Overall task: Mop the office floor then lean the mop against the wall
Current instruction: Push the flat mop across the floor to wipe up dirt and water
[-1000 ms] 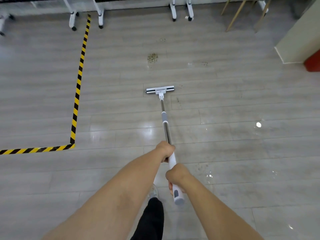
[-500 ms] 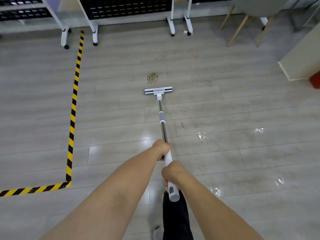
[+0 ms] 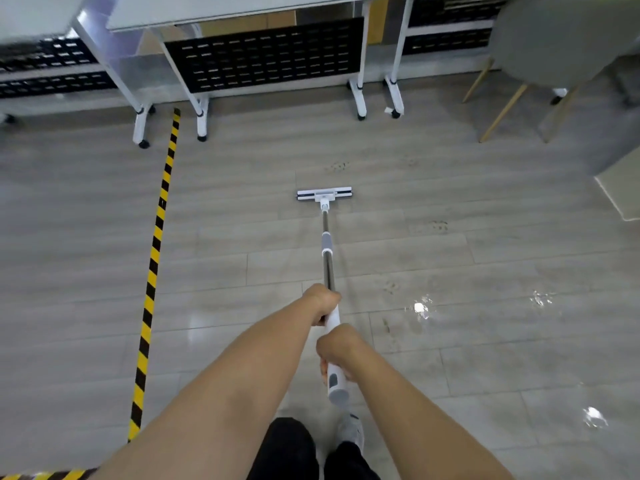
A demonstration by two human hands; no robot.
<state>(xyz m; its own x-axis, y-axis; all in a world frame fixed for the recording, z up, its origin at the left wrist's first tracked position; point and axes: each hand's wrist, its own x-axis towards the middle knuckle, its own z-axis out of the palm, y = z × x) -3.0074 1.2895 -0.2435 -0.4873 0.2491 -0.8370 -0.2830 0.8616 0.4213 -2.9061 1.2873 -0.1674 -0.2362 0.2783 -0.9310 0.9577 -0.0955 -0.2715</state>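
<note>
A flat mop with a white head [image 3: 324, 195] lies on the grey plank floor [image 3: 242, 271] ahead of me, its metal pole [image 3: 327, 261] running back toward my body. My left hand [image 3: 323, 303] grips the white upper part of the pole. Lower down, my right hand [image 3: 337, 348] grips the white handle near its grey end cap [image 3: 337, 393]. Faint dirt marks [image 3: 337, 166] sit just beyond the mop head, and more marks [image 3: 438, 226] lie to its right. Wet shiny patches [image 3: 420, 308] glisten on the floor to the right.
White desks on castors [image 3: 360, 98] with black perforated panels [image 3: 263, 53] stand along the far side. A grey chair with wooden legs [image 3: 540, 46] is at the far right, beside a pale wall corner [image 3: 620, 192]. Yellow-black tape [image 3: 156, 258] runs down the left.
I have walked forward with the mop; the mop head has slid over the brown dirt patch toward the desks, which now loom closer. Both hands keep their grip.
</note>
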